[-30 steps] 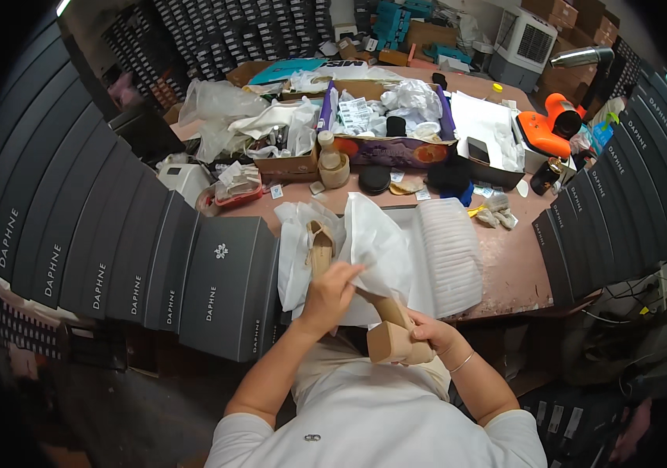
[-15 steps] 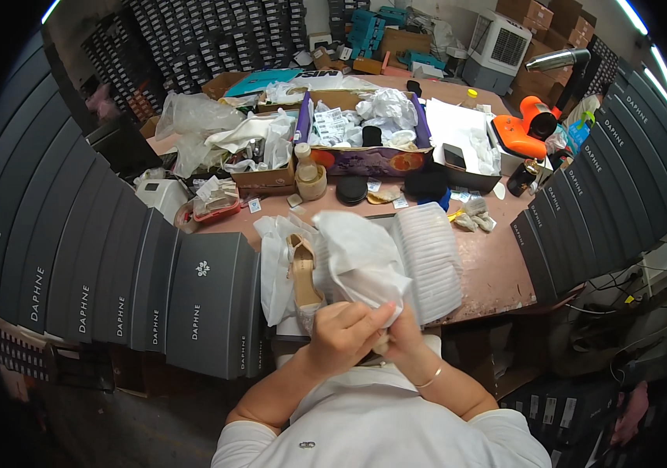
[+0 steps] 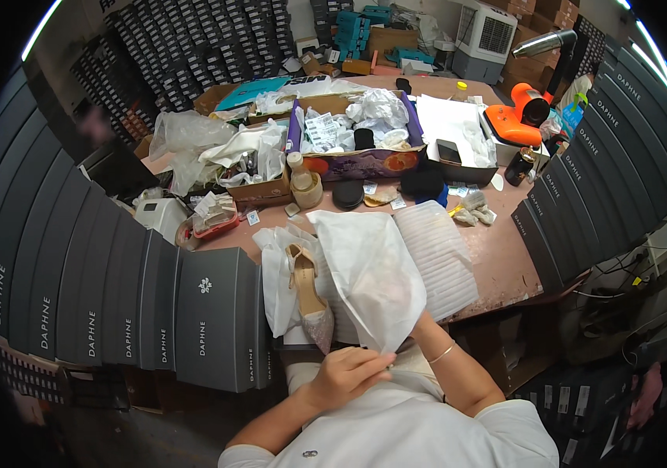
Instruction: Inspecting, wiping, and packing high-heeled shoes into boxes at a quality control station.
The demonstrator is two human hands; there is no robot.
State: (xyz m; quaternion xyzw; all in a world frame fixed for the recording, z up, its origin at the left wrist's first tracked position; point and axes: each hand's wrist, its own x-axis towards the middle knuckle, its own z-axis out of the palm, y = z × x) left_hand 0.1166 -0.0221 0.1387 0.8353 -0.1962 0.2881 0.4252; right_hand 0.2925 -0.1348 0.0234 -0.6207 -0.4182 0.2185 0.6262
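Our left hand (image 3: 351, 376) pinches the white paper (image 3: 368, 269) at its near corner, our right hand (image 3: 428, 331), mostly hidden beneath, has a grip we cannot tell, and the beige shoe (image 3: 305, 282) lies just left of the paper.

White tissue paper (image 3: 366, 261), a beige shoe (image 3: 309, 292) (its toe (image 3: 318, 327) silvery-speckled), white striped padding (image 3: 441, 253), dark grey shoeboxes (image 3: 216, 312), a dusty-pink desk (image 3: 505, 269).

Table (image 3: 509, 261): pink top, scuffed near the front edge. Directly on it, left to right: red tray (image 3: 218, 229), jar (image 3: 307, 193), black case (image 3: 348, 196), dark can (image 3: 519, 168). Behind the case: purple box (image 3: 364, 165).
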